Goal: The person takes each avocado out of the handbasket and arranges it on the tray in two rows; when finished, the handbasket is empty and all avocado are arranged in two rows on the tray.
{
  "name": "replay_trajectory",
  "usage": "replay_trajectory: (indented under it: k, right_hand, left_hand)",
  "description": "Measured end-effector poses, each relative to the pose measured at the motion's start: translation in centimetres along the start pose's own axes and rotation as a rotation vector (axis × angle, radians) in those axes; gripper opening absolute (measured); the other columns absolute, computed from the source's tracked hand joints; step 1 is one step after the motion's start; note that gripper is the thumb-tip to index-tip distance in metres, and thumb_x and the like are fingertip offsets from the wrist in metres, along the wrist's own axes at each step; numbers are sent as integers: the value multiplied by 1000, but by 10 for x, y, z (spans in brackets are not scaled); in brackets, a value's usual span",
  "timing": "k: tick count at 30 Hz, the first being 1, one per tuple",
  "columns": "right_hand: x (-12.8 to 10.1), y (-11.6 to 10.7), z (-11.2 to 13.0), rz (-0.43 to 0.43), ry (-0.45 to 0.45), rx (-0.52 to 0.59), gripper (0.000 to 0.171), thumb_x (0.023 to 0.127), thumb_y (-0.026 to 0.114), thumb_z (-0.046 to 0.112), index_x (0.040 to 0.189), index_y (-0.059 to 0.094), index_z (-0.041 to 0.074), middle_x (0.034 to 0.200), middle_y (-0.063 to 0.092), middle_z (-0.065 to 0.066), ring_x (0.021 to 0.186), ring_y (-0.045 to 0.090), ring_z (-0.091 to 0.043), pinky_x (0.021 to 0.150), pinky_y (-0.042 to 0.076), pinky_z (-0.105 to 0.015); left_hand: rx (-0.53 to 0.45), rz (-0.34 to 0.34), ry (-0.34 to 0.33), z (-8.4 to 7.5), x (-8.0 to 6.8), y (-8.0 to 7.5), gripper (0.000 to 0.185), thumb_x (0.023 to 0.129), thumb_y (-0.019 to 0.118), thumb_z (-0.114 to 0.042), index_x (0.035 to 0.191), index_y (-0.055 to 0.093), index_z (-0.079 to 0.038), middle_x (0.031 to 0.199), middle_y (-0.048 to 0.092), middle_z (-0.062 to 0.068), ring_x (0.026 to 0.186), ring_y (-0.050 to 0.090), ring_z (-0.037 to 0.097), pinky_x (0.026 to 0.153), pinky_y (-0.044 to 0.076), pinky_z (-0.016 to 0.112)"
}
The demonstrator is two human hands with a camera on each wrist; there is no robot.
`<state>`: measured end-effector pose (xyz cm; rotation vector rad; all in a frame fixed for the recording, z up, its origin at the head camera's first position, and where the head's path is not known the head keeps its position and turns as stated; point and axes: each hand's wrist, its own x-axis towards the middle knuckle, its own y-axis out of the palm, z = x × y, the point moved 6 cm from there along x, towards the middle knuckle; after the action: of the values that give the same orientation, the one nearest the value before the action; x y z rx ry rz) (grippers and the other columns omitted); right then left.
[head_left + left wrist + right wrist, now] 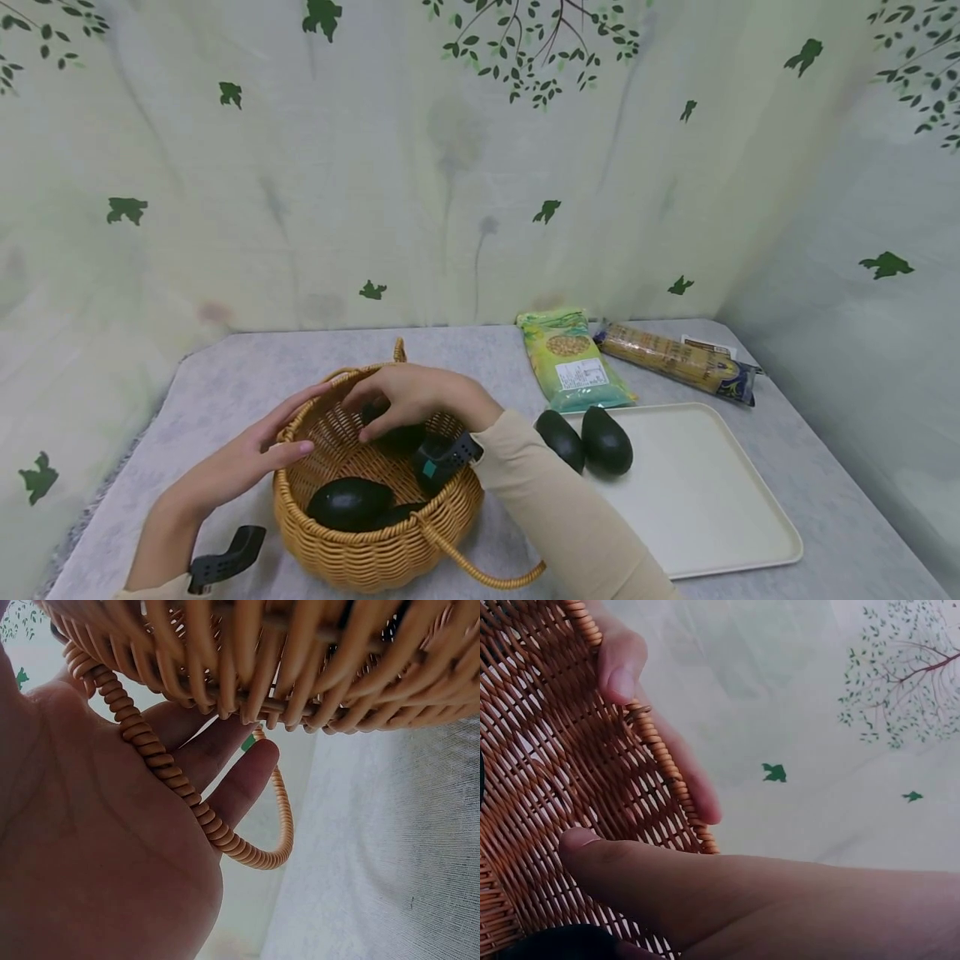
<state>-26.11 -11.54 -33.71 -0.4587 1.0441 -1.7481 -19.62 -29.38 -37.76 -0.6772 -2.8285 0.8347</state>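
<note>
A wicker basket [375, 554] stands on the grey cloth with several dark avocados inside; one [348, 502] lies near its front. My right hand [393, 408] reaches into the basket from the right, its fingers curled over another avocado [408, 437] at the back. In the right wrist view the thumb [667, 885] lies along the woven wall [555, 772], with the dark fruit [562, 943] just below. My left hand [288, 433] rests with straight fingers against the basket's left rim. In the left wrist view its palm [90, 847] touches the coiled rim [161, 769].
A cream tray [697, 500] lies right of the basket with two avocados [561, 439] [606, 439] at its near-left corner. Behind it lie a green snack bag [570, 367] and a long cracker pack [678, 360]. Leaf-print curtains close off the back and right.
</note>
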Motion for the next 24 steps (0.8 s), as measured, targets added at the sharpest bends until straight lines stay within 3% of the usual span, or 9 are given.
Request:
replay_trajectory:
  k: [5,13,16,21,24]
  right_hand:
    - [0,3,-3,11,41,-32,52,97,74,30,145,61,15,144,62,4,130,57,-13,105,44,-21]
    - [3,11,-3,99,45,-101,44,98,72,32,140,66,19,138,66,7,123,60,-5,100,43,-15]
    - [4,14,-5,123,71,-99,46,97,73,32,141,66,20,139,65,7,124,60,-5,100,44,-16]
    - [3,17,-7,142,115,-116,51,96,75,33,144,63,20,144,62,7,131,56,-7,105,43,-19]
    - [2,18,-7,151,131,-134,53,96,75,33,145,62,21,146,60,6,133,54,-8,107,42,-21]
  left_hand:
    - [-3,4,-1,-2,0,0,67,108,50,-16,165,21,-36,169,20,16,143,32,54,94,48,62]
    - [7,2,-16,-1,0,0,67,108,50,-17,165,19,-35,169,20,18,141,38,53,90,53,34]
    - [4,1,-13,-2,0,0,67,108,50,-17,165,20,-35,168,21,18,140,39,53,90,53,37]
    - [1,-7,-11,-3,0,0,67,108,50,-17,165,20,-34,168,21,19,140,38,54,92,51,55]
    - [-6,-6,-11,-3,0,0,67,107,50,-16,165,20,-34,168,20,19,141,37,54,92,50,58]
